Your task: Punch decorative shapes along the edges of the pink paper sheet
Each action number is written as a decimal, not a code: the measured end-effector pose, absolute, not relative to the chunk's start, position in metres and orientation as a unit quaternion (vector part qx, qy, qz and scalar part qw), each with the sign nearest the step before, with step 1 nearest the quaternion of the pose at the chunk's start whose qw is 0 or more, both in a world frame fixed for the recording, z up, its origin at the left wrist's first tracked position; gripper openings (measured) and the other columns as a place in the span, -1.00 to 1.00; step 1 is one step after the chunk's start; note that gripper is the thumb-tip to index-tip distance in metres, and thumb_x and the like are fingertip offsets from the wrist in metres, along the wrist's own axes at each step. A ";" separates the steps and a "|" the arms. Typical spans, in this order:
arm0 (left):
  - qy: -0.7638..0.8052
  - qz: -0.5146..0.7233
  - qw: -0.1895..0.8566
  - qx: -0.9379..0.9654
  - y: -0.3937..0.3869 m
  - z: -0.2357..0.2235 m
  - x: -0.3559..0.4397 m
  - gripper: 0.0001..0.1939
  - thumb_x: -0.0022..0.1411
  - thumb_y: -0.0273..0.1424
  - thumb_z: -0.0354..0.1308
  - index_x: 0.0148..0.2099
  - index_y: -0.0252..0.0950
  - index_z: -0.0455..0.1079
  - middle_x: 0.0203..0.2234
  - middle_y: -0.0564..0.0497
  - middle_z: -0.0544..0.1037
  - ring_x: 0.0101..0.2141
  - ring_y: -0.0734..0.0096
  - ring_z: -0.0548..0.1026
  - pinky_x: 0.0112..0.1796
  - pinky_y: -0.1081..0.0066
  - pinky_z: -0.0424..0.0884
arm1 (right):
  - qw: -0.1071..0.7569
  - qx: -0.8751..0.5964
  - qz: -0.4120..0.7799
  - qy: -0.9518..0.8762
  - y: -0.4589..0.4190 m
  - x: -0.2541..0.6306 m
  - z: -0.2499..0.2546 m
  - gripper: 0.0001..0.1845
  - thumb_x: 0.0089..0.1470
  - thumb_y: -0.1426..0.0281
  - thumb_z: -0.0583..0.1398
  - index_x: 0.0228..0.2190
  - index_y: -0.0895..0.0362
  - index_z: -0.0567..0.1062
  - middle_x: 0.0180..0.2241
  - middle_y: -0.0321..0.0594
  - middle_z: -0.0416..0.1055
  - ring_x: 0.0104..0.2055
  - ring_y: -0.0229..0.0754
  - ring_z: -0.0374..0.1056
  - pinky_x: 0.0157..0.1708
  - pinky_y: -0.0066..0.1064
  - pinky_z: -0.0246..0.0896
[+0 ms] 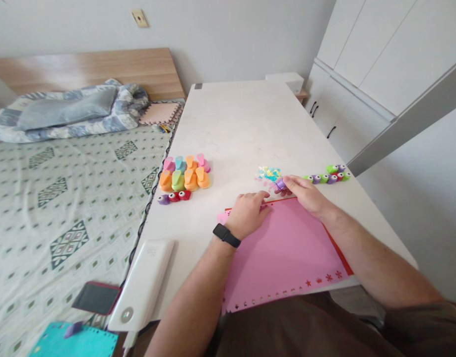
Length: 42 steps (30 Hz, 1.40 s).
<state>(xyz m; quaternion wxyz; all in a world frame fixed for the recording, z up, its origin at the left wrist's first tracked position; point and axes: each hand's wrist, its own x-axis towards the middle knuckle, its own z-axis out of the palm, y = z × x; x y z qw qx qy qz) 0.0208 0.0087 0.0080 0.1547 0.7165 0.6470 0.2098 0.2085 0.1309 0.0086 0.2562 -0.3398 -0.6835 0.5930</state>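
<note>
Purple punch (280, 184) sits at twelve o'clock of the pink sheet (283, 248), just beyond its far edge, gripped between the thumb and fingers of the right hand (300, 192). The left hand (248, 212) lies at eleven o'clock over the sheet's far edge, fingers loosely bent and thumb apart; whether it pinches the paper I cannot tell. A black watch (227, 235) circles that wrist.

A red sheet (347, 267) shows from under the pink one along its right and far edges. Small cutouts line the pink sheet's near edge, which lies close to the person's body, leaving little room at six o'clock.

Colourful paper bits (268, 173) lie in a loose pile at twelve o'clock, right by the purple punch. Beyond them the white table (246, 119) runs wide and bare to its far edge. At one o'clock small green, purple and red punches (328, 177) stretch to the table's right edge. At ten o'clock larger punches (185, 173) stand packed in two rows, with three small punches (174, 197) in front, all near the left edge. Between eight and nine, a white power bank (144, 282) takes up the table's left margin.
</note>
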 end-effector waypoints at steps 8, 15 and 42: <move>0.635 0.197 0.134 0.735 0.008 0.011 0.023 -0.60 0.42 -0.27 0.11 0.26 -0.18 0.35 -0.19 -0.05 0.66 -0.13 0.18 0.61 -0.04 0.23 0.45 | 0.247 -0.351 0.604 -0.672 0.132 0.207 0.007 -0.43 0.30 -0.11 0.09 -0.23 0.10 0.62 -0.21 -0.14 0.62 -0.24 -0.14 0.50 -0.19 -0.31 0.32; 0.638 0.174 0.132 0.738 0.008 0.016 0.025 -0.54 0.42 -0.27 0.09 0.32 -0.14 0.28 -0.20 -0.06 0.65 -0.14 0.18 0.61 -0.05 0.23 0.45 | 0.229 -0.342 0.605 -0.682 0.129 0.206 0.009 -0.40 0.27 -0.15 0.09 -0.21 0.10 0.60 -0.23 -0.16 0.61 -0.23 -0.11 0.51 -0.19 -0.30 0.37; 0.651 0.179 0.142 0.724 0.009 0.010 0.025 -0.60 0.41 -0.24 0.12 0.21 -0.25 0.38 -0.13 -0.12 0.65 -0.10 0.15 0.61 -0.02 0.19 0.46 | 0.244 -0.354 0.572 -0.699 0.130 0.207 0.009 -0.42 0.31 -0.12 0.05 -0.25 0.09 0.56 -0.18 -0.13 0.61 -0.23 -0.14 0.50 -0.22 -0.32 0.34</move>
